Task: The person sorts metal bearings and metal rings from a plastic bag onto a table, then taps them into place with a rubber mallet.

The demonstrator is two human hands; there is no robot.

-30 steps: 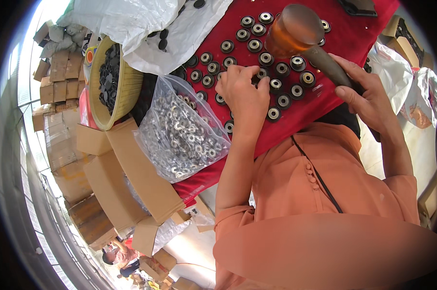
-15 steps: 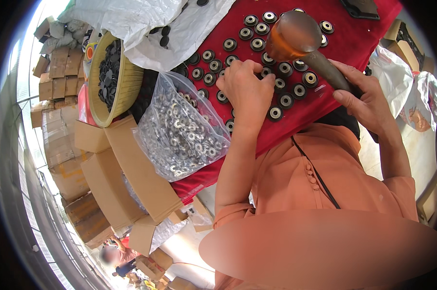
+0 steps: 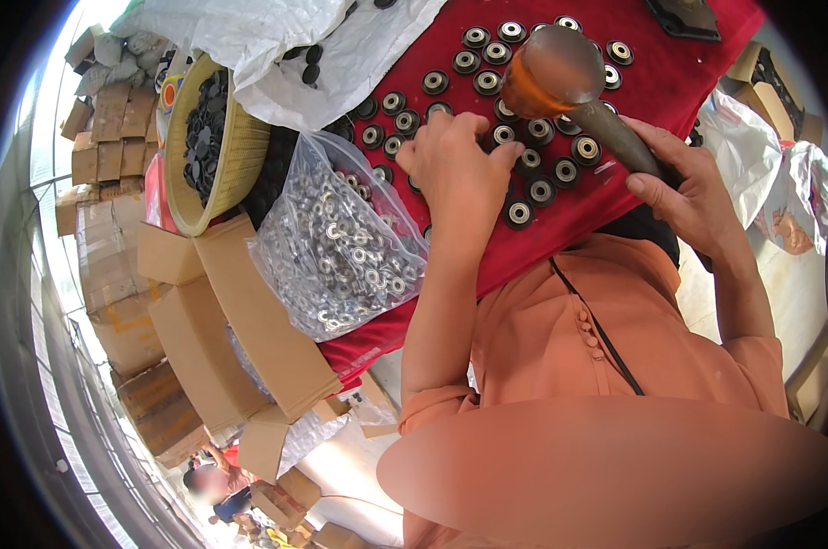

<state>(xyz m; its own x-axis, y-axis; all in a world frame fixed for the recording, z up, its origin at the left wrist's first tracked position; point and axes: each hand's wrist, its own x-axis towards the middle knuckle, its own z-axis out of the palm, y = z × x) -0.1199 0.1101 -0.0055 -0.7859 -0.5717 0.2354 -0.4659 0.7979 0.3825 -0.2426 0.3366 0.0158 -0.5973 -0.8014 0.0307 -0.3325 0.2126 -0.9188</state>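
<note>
My right hand (image 3: 693,183) is closed round the dark handle of a mallet (image 3: 556,73). Its amber head with a dark, worn face is raised over the red cloth. My left hand (image 3: 455,169) hovers low among black wheels with metal bearings in their centres, its thumb and forefinger apart. One such wheel (image 3: 503,134) shows between the tips of those two fingers; I cannot tell whether they touch it. The other fingertips are partly hidden behind the hand. Several more wheels (image 3: 540,190) lie spread about the cloth, and the mallet head covers some.
Left of my left hand lies a clear bag of small metal bearings (image 3: 341,256), beside an open carton (image 3: 268,320). A yellow basket (image 3: 249,160) holds black discs. White sacking (image 3: 313,91) lies at the back. Another person (image 3: 222,480) is in the lower-left distance.
My left hand has shifted slightly left, and the wheel by its thumb and forefinger shows more fully. The mallet stays almost still in my right hand.
</note>
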